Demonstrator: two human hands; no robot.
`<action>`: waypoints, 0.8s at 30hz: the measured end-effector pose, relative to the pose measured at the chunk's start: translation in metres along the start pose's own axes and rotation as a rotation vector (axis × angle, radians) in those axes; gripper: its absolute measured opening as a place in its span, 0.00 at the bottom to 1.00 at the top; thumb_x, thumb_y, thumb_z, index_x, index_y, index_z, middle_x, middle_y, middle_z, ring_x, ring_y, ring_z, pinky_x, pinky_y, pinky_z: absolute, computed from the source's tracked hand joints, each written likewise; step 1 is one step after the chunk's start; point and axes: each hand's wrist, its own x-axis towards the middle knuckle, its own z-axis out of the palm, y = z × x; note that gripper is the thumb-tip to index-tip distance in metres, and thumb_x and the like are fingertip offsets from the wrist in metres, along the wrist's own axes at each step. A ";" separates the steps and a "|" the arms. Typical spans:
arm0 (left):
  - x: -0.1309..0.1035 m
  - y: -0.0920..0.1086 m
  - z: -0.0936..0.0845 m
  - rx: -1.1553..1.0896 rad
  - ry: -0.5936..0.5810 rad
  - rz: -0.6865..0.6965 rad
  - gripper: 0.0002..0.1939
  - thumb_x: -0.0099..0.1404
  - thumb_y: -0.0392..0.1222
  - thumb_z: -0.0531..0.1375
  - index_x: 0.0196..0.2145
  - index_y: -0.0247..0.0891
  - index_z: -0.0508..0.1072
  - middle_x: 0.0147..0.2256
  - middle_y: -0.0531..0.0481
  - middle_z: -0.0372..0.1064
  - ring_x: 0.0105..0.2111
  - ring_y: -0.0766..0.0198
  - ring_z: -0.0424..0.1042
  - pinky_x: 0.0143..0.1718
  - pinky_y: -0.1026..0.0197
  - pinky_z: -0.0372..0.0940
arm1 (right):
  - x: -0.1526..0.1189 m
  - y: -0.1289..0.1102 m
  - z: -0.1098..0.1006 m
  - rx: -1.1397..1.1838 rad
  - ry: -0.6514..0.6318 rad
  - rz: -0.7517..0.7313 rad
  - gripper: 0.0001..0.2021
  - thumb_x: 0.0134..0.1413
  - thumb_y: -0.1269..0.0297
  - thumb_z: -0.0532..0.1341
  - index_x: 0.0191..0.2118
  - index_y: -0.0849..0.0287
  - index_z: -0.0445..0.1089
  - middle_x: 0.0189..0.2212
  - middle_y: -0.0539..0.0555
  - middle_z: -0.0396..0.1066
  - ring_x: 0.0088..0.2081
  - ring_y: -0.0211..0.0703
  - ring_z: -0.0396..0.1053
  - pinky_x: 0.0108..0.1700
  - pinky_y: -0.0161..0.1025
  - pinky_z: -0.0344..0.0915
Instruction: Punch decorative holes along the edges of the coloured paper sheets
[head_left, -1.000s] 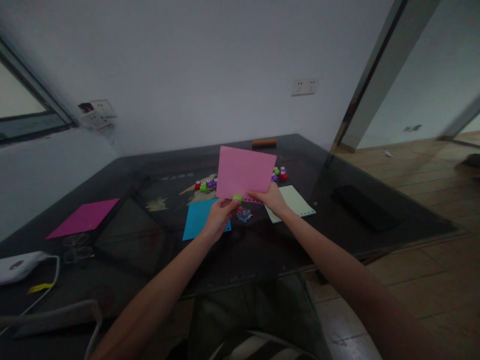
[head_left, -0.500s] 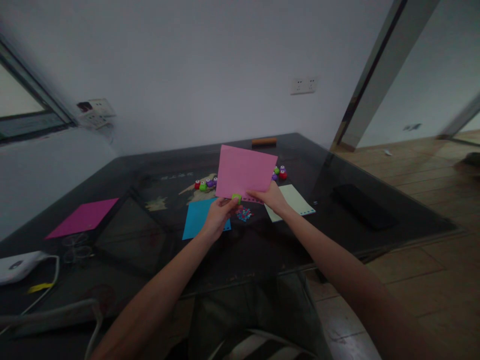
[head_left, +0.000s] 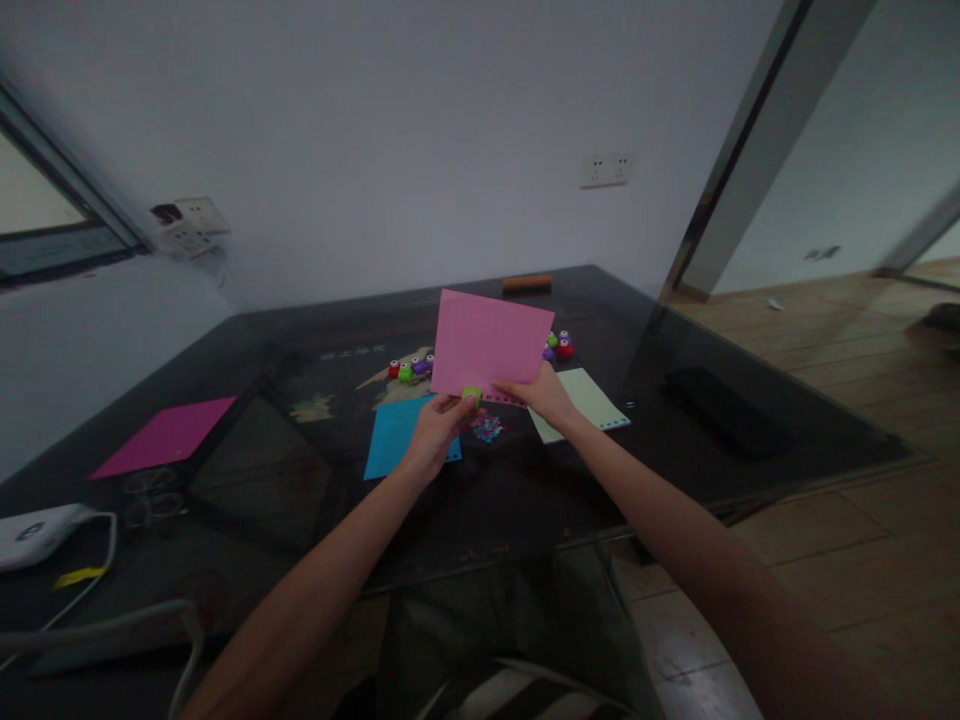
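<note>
A sheet of pink paper (head_left: 491, 340) is held up above the table, with a row of small punched holes along its near edge. My right hand (head_left: 544, 395) pinches that edge near its right end. Between the fingers of my left hand (head_left: 436, 430) is a small green craft hole punch (head_left: 472, 397), set on the near edge at the left. Small blue and red paper bits (head_left: 488, 428) lie in a pile below. Blue paper (head_left: 394, 438) lies under my left hand, and pale cream paper (head_left: 581, 400) under my right wrist; both have holes along the near edge.
More small punches in red, green and purple stand in a left group (head_left: 406, 372) and a right group (head_left: 564, 349), partly behind the pink sheet. A magenta sheet (head_left: 169, 437), a white device with a cable (head_left: 41, 535), a brown roll (head_left: 527, 286) and a dark flat object (head_left: 724, 412) lie around.
Both hands, the pink paper and the green punch keep nearly the same positions. The whole view has shifted only very slightly.
</note>
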 end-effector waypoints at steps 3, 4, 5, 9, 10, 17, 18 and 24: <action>0.000 0.000 0.000 0.011 -0.001 0.002 0.17 0.46 0.45 0.68 0.34 0.34 0.74 0.37 0.44 0.74 0.31 0.63 0.73 0.31 0.64 0.65 | 0.000 0.000 0.000 -0.026 0.003 -0.002 0.17 0.37 0.64 0.68 0.37 0.63 0.71 0.35 0.59 0.74 0.45 0.51 0.69 0.47 0.47 0.66; 0.000 0.000 0.001 0.017 0.000 0.001 0.17 0.46 0.45 0.68 0.34 0.34 0.74 0.37 0.44 0.74 0.31 0.63 0.73 0.31 0.65 0.65 | 0.000 0.000 0.000 -0.035 0.004 -0.002 0.17 0.37 0.64 0.68 0.38 0.64 0.71 0.35 0.60 0.74 0.45 0.51 0.69 0.48 0.47 0.66; 0.000 0.000 0.001 0.021 0.000 -0.001 0.17 0.46 0.45 0.68 0.34 0.34 0.74 0.37 0.45 0.74 0.31 0.63 0.73 0.32 0.65 0.65 | 0.000 0.000 0.000 -0.043 0.002 -0.003 0.17 0.38 0.64 0.67 0.38 0.64 0.71 0.36 0.60 0.74 0.46 0.51 0.69 0.48 0.47 0.66; 0.000 0.000 0.000 0.032 0.000 -0.003 0.17 0.47 0.45 0.67 0.34 0.36 0.74 0.37 0.46 0.74 0.32 0.63 0.73 0.32 0.65 0.65 | -0.001 0.000 0.000 -0.051 -0.017 -0.017 0.17 0.39 0.64 0.67 0.39 0.64 0.71 0.37 0.60 0.74 0.45 0.51 0.69 0.49 0.48 0.66; 0.000 0.000 0.000 0.035 0.000 -0.001 0.17 0.47 0.46 0.67 0.34 0.36 0.74 0.37 0.46 0.74 0.32 0.63 0.73 0.32 0.65 0.65 | -0.001 0.000 0.000 -0.050 -0.019 -0.023 0.17 0.39 0.64 0.67 0.39 0.64 0.71 0.37 0.60 0.74 0.45 0.51 0.69 0.49 0.48 0.66; -0.001 0.001 0.000 0.043 0.005 -0.006 0.18 0.47 0.46 0.67 0.35 0.36 0.74 0.37 0.45 0.73 0.32 0.63 0.72 0.32 0.64 0.64 | 0.000 0.001 0.000 -0.046 -0.007 -0.022 0.17 0.38 0.64 0.67 0.38 0.64 0.71 0.37 0.60 0.74 0.45 0.51 0.70 0.49 0.49 0.66; -0.001 0.001 0.001 0.041 0.004 -0.006 0.17 0.47 0.45 0.67 0.35 0.35 0.74 0.37 0.45 0.73 0.32 0.63 0.72 0.32 0.65 0.64 | 0.000 0.001 0.000 -0.045 -0.003 -0.019 0.17 0.38 0.64 0.67 0.38 0.64 0.71 0.37 0.60 0.74 0.45 0.51 0.70 0.49 0.49 0.66; -0.001 0.001 0.000 0.028 -0.015 0.002 0.16 0.48 0.44 0.67 0.34 0.36 0.74 0.37 0.47 0.73 0.31 0.66 0.72 0.31 0.66 0.62 | 0.000 0.003 0.000 -0.039 0.002 -0.015 0.18 0.38 0.64 0.68 0.38 0.65 0.71 0.37 0.61 0.74 0.44 0.51 0.70 0.48 0.48 0.66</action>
